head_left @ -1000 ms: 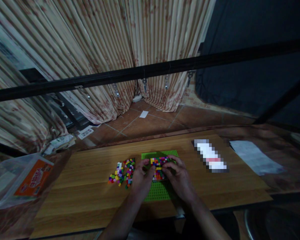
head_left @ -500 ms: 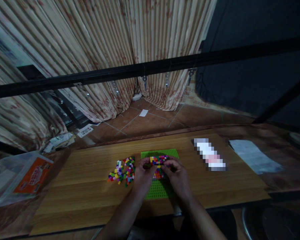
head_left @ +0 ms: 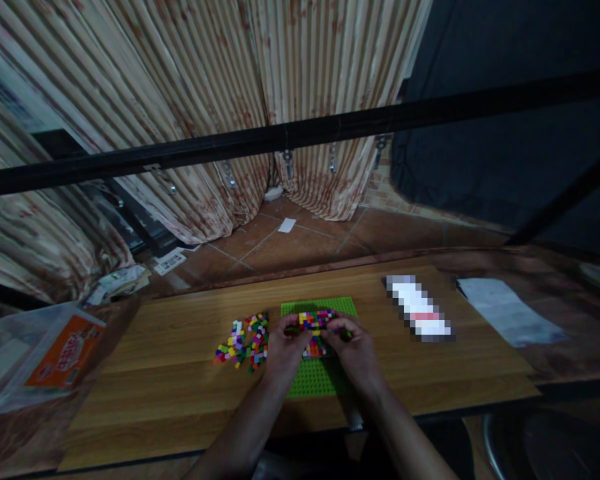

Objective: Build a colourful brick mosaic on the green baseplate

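A green studded baseplate [head_left: 316,381] lies on the wooden table in front of me. Over its middle is a block of many-coloured toy bricks [head_left: 316,320]. My left hand [head_left: 286,343] is closed at the block's left side, thumb and fingers bent toward it. From the right, my right hand [head_left: 354,343] is closed in a pinch at the block's other side. Both thumbs meet near a yellow row in the middle. Whatever small piece may sit between the fingertips is hidden. Left of the baseplate lies a loose heap of small coloured bricks [head_left: 255,333].
The wooden table [head_left: 180,400] spans the front. A clear plastic box [head_left: 10,373] with an orange label stands at the left. A blurred-out slim object [head_left: 417,307] lies on the right, with a white sheet [head_left: 505,310] beyond it. A black bar [head_left: 205,150] crosses ahead.
Both hands stay at the brick block with only slight finger shifts. The right fingers have moved a little along the block. The view has shifted very slightly.
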`<action>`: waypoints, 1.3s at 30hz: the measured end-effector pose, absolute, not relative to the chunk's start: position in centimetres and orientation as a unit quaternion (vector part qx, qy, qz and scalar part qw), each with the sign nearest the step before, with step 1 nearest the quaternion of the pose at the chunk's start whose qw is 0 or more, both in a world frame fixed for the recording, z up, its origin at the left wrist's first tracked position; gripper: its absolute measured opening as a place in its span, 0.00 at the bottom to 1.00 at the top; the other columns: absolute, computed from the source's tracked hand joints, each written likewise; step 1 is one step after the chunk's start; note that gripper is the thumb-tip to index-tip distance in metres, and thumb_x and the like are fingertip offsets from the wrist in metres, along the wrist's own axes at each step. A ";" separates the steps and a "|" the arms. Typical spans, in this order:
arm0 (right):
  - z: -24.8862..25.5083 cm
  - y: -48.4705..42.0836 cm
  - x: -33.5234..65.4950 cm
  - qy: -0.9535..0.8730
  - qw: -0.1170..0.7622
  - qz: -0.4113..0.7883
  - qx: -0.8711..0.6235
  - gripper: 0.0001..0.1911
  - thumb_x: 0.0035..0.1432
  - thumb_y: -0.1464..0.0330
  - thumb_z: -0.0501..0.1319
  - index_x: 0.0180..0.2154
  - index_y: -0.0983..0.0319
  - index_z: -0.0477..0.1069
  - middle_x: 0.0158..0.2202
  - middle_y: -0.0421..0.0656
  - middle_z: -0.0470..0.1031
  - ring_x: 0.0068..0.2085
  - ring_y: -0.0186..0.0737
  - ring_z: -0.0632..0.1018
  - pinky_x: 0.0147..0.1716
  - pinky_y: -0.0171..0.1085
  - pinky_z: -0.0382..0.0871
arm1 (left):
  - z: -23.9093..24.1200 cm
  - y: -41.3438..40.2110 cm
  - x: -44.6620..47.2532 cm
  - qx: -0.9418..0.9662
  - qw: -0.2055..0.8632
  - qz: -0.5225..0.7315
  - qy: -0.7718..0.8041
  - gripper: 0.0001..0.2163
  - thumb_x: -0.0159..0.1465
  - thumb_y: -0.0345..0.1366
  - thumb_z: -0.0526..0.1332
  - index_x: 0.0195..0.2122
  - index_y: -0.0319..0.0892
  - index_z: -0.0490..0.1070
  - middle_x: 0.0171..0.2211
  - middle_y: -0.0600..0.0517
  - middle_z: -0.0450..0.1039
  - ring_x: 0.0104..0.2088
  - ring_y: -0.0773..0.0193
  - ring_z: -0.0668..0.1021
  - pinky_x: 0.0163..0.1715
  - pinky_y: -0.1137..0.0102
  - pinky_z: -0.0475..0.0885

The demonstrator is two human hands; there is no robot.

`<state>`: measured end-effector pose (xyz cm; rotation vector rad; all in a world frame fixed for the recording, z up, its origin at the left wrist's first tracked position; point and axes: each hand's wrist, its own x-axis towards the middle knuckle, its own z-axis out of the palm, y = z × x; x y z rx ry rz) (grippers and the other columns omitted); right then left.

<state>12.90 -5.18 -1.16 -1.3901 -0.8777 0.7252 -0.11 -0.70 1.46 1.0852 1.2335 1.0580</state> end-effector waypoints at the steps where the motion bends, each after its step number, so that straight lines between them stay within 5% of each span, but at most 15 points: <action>1: -1.1 -5.2 12.8 -0.381 0.623 0.313 -0.607 0.06 0.46 0.63 0.68 0.27 0.57 0.75 0.42 0.43 0.74 0.50 0.47 0.74 0.52 0.45 0.64 | 1.6 -0.7 -0.1 0.457 0.562 0.449 0.523 0.14 0.47 0.30 0.67 0.36 0.40 0.75 0.27 0.55 0.78 0.26 0.66 0.78 0.27 0.74 0.72; 22: -0.8 -5.3 12.5 -0.350 0.637 0.332 -0.601 0.07 0.44 0.63 0.69 0.27 0.58 0.76 0.41 0.43 0.75 0.47 0.45 0.75 0.50 0.45 0.66 | 0.6 -1.0 -0.4 0.434 0.572 0.468 0.516 0.14 0.45 0.33 0.70 0.34 0.40 0.76 0.29 0.53 0.78 0.29 0.63 0.79 0.32 0.71 0.74; 28: -1.8 -6.1 13.3 -0.203 0.706 0.412 -0.540 0.16 0.44 0.59 0.70 0.37 0.57 0.79 0.38 0.42 0.80 0.40 0.43 0.77 0.43 0.43 0.70 | 0.2 -1.4 -0.5 0.424 0.573 0.478 0.513 0.14 0.52 0.39 0.68 0.39 0.41 0.76 0.33 0.52 0.80 0.34 0.61 0.81 0.37 0.68 0.75; 39: -2.3 -6.5 13.4 -0.210 0.677 0.396 -0.584 0.15 0.46 0.57 0.68 0.34 0.59 0.79 0.36 0.44 0.80 0.39 0.45 0.78 0.42 0.43 0.70 | -1.4 -0.6 0.9 0.466 0.564 0.454 0.510 0.23 0.50 0.41 0.72 0.46 0.41 0.73 0.35 0.50 0.80 0.38 0.59 0.81 0.43 0.66 0.75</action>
